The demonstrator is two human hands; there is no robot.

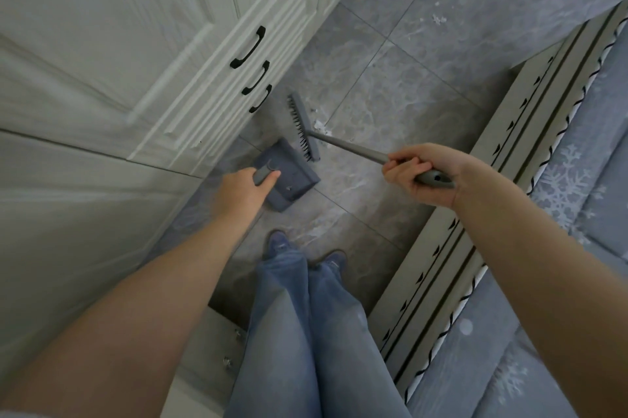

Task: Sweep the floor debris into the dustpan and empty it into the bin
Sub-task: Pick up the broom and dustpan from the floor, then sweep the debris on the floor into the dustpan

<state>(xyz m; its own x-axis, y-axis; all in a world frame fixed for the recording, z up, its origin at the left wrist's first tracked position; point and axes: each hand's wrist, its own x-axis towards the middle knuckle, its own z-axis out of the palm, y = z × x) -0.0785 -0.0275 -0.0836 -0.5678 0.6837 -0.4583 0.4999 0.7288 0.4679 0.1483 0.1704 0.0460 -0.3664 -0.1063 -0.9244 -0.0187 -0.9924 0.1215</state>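
Standing on grey tile floor between wardrobe and bed. Left hand, fingers curled round dustpan handle; pan low by the wardrobe. Right hand grips broom handle, fingers wrapped tight; bristle head at the pan's mouth. White scraps scattered farther up the floor.

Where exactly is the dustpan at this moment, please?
In the head view the dustpan sits on the grey tiled floor just left of centre, beside the white cabinet, its handle gripped by the left hand and the broom head at its far edge.
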